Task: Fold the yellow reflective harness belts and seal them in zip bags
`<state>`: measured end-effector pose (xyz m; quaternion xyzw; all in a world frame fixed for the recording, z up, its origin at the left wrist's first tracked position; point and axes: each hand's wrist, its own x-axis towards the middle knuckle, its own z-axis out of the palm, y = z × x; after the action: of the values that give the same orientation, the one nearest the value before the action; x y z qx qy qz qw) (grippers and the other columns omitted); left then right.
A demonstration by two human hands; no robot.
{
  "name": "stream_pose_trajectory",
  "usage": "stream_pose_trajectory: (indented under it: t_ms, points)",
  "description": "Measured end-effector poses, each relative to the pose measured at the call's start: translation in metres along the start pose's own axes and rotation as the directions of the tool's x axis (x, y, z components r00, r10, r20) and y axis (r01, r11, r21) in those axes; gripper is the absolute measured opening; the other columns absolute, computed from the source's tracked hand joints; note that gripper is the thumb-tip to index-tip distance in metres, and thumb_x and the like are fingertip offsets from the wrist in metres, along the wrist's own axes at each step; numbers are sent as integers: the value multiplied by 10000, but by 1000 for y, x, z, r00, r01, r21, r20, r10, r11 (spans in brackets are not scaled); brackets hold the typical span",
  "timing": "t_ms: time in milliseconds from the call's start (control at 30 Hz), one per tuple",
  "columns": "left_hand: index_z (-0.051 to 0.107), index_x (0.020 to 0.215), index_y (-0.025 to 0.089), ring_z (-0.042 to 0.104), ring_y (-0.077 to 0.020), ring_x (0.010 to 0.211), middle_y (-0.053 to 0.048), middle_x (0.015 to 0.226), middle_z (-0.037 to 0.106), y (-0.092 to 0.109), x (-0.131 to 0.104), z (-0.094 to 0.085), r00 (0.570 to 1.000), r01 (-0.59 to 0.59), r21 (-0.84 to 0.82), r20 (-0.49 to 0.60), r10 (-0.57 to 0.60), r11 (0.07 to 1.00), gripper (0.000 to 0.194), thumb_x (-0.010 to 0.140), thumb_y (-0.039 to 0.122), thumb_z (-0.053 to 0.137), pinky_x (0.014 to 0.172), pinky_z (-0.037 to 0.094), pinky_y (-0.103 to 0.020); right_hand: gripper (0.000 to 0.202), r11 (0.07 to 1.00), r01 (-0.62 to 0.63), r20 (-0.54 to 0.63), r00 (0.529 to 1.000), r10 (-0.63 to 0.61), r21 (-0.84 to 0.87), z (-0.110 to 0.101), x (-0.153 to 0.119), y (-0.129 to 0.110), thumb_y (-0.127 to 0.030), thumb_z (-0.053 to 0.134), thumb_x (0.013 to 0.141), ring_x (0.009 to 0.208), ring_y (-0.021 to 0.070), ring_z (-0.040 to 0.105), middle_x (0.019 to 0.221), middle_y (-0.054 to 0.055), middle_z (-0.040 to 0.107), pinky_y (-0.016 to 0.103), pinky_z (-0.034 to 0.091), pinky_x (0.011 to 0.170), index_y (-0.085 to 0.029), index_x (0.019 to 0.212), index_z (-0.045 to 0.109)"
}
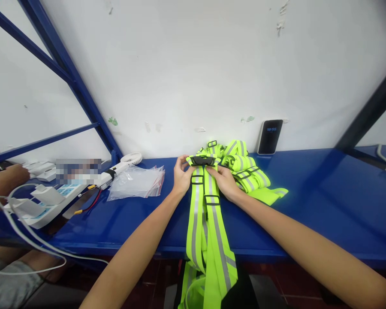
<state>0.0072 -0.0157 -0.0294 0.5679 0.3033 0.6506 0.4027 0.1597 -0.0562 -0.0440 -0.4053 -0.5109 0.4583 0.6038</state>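
Note:
A neon yellow reflective strap harness [223, 249] hangs from both hands over the table's front edge, its lower straps dangling below. My left hand [182, 175] is closed on the left end of its top band, beside a black buckle [202, 161]. My right hand [224, 181] pinches the harness at the right, just under the buckle. Two black strap sliders sit on the hanging straps between my hands. Behind my right hand lies a heap of similar yellow straps [244, 165], partly hidden by the hand.
Clear plastic bags [138, 182] lie left on the blue table [321, 206]. Beyond them are a white handheld fan [131, 159], a power strip [67, 193] with chargers, and loose cables. A phone [270, 136] leans on the wall. Another person's hand [11, 178] shows at far left.

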Motion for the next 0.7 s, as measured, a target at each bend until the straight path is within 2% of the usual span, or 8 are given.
stream_pose_trajectory:
  t_ms: [167, 267, 367, 467, 567, 700]
  points:
    - [427, 874, 220, 581, -105, 743, 54, 800, 587, -6, -1, 0, 975, 182, -170, 162, -155, 969, 396, 633, 198, 741, 699, 433, -203, 370, 999, -39, 8, 999, 39, 13, -1, 0, -1, -520, 697, 752, 727, 232, 651, 803, 38, 739, 326, 499, 674, -171, 873, 721]
    - [430, 949, 246, 591, -109, 651, 80, 751, 608, -5, -3, 2, 953, 286, -267, 180, -244, 920, 477, 606, 174, 754, 643, 435, -212, 351, 999, -37, -2, 999, 37, -1, 0, 0, -3, -490, 705, 746, 737, 234, 652, 819, 45, 740, 330, 497, 691, -162, 872, 722]
    - [513, 1008, 223, 632, -134, 679, 56, 767, 655, -5, -3, 5, 949, 308, -301, 165, -269, 902, 521, 564, 148, 776, 681, 470, -243, 329, 999, -23, -17, 1000, 23, -38, 1, 0, -4, -449, 680, 765, 767, 241, 656, 856, 53, 743, 334, 494, 712, -150, 897, 720]
    - [601, 900, 156, 657, -161, 725, 10, 750, 681, -6, -2, 6, 945, 320, -300, 169, -281, 899, 399, 549, 165, 791, 733, 494, -270, 321, 993, 13, -50, 999, -19, -119, 1, 0, -5, -425, 653, 777, 822, 246, 654, 943, 61, 744, 338, 492, 740, -147, 929, 709]
    - [619, 841, 148, 669, -178, 728, 2, 726, 689, -6, -3, 7, 929, 361, -292, 190, -316, 886, 342, 549, 179, 795, 742, 508, -292, 325, 986, 40, -83, 995, -54, -164, 1, 0, -5, -407, 657, 765, 866, 246, 651, 1025, 62, 736, 339, 494, 762, -153, 966, 688]
    - [622, 900, 166, 675, -182, 733, 6, 758, 705, -6, -5, 7, 924, 370, -238, 197, -328, 898, 336, 600, 191, 771, 733, 519, -306, 305, 986, 14, -97, 995, -31, -168, 1, 0, -5, -392, 659, 756, 877, 254, 661, 1023, 65, 740, 346, 504, 766, -160, 951, 689]
